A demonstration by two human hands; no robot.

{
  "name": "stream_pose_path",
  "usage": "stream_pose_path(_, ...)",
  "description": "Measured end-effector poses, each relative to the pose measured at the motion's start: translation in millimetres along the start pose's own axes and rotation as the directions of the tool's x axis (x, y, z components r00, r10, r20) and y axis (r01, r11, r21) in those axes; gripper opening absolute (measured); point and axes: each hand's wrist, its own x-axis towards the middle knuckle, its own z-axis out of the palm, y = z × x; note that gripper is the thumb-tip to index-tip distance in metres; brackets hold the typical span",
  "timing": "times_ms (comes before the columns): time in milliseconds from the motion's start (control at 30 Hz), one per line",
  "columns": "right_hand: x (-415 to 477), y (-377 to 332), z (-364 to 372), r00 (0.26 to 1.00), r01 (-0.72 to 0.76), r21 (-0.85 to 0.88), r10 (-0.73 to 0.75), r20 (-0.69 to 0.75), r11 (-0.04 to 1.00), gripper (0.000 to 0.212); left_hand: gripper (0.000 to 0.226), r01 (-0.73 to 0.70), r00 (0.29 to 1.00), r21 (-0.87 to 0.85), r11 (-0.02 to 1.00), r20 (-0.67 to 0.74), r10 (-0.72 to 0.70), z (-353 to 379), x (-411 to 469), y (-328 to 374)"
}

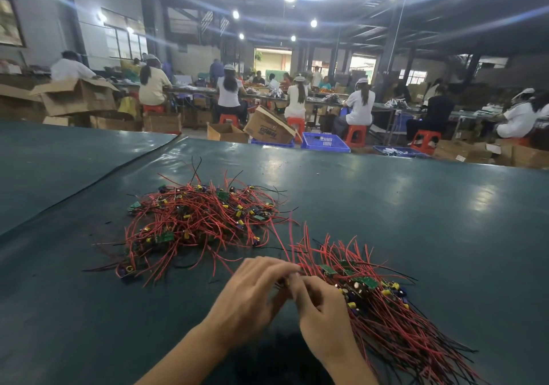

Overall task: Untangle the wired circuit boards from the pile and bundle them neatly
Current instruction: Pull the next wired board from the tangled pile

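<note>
A tangled pile of small green circuit boards with red and black wires lies on the dark green table, ahead and left of my hands. To the right a sorted bundle lies with its boards side by side and its wires fanned toward the near right. My left hand and my right hand meet at the bundle's left edge. Both pinch a small wired board between the fingertips; the fingers hide most of it. A red wire runs from there up toward the pile.
The green table mat stretches wide to the right and far side; a seam crosses it at the left. Beyond the far edge stand cardboard boxes, blue crates and seated workers on red stools.
</note>
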Motion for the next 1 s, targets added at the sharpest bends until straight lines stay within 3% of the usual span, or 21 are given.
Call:
stream_pose_path(100,-1,-3,2,0.997,-0.066,0.142,0.06,0.046,0.988,0.036,0.036,0.018,1.0,-0.111,0.994,0.013,-0.017,3,0,4)
stream_pose_path(300,2,-9,3,0.996,-0.091,0.293,0.095,0.003,0.952,0.021,0.044,0.095,0.995,-0.28,0.955,-0.009,-0.102,1,-2,0)
stream_pose_path(400,4,-7,4,0.986,-0.131,0.37,0.158,-0.044,0.92,0.016,0.041,0.094,0.995,-0.26,0.961,-0.008,-0.1,2,-2,1)
stream_pose_path(533,4,1,5,0.971,-0.157,0.316,0.204,-0.122,0.935,0.019,0.015,0.109,0.993,-0.109,0.988,-0.026,-0.112,2,-1,5)
stream_pose_path(633,5,3,5,0.964,-0.178,0.316,0.23,-0.136,0.932,0.018,0.036,0.267,0.963,-0.112,0.957,0.045,-0.264,-1,-1,7)
stream_pose_path(700,4,2,5,0.97,-0.174,0.297,0.215,-0.111,0.939,0.017,0.051,0.457,0.886,-0.21,0.864,0.19,-0.422,-1,0,10)
stream_pose_path(800,2,-1,5,0.98,-0.172,0.293,0.194,-0.05,0.941,0.014,0.064,0.745,0.662,-0.406,0.529,0.361,-0.656,3,6,15)
stream_pose_path(900,3,-2,5,0.977,-0.196,0.305,0.212,-0.018,0.932,0.013,0.044,0.801,0.529,-0.536,0.266,0.429,-0.732,5,9,14)
stream_pose_path(1000,4,-3,5,0.964,-0.237,0.382,0.265,-0.022,0.893,0.014,0.022,0.755,0.413,-0.656,0.007,0.467,-0.782,4,12,13)
